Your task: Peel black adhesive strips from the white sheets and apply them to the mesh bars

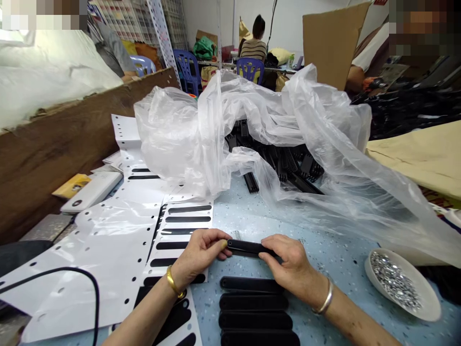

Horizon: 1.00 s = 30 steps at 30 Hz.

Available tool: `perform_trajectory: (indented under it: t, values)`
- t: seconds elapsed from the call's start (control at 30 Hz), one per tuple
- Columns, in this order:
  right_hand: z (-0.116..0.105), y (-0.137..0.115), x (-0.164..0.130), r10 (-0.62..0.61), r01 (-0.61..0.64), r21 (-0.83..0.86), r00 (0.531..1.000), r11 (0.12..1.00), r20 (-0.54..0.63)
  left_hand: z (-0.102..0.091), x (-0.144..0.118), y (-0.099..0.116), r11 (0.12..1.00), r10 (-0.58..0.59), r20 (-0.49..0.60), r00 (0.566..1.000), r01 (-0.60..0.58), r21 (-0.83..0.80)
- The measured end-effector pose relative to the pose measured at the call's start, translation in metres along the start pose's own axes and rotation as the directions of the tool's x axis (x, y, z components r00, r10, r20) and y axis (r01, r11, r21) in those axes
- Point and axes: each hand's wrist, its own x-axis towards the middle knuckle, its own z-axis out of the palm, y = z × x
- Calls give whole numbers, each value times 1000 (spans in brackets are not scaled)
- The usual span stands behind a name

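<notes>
Now both hands pinch one flat black oblong plastic strip (248,247), left hand (201,254) and right hand (288,264) gripping opposite ends; a crooked grip could let it slip onto the stacked black strips (255,310).

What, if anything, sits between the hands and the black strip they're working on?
Nothing visible. The left hand and right hand both already grip the black strip by its ends, above the blue table. The row of black strips lies nearer the person, apart from it; the bowl of small silver parts is off to the right.
</notes>
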Motion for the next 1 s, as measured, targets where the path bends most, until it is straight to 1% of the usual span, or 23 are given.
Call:
perform_trajectory:
  t: [0.17, 0.4, 0.53, 0.8, 1.0]
  values:
    - [1, 2, -1, -14, 14, -11, 1000, 1000, 0, 5, 3, 2, 999, -30, -64, 998, 32, 38]
    - [2, 3, -3, -45, 45, -65, 999, 997, 1, 9, 6, 1, 999, -54, -101, 993, 54, -7]
    - [3, 4, -4, -48, 48, -40, 999, 998, 4, 11, 7, 2, 998, -64, -121, 991, 62, -21]
    - [4, 4, -3, -43, 43, 3, 999, 999, 10, 9, 8, 4, 997, -70, -102, 992, 64, -53]
    - [4, 4, -3, -34, 34, 3, 999, 999, -2, 6, 5, 4, 997, -65, -77, 995, 61, -54]
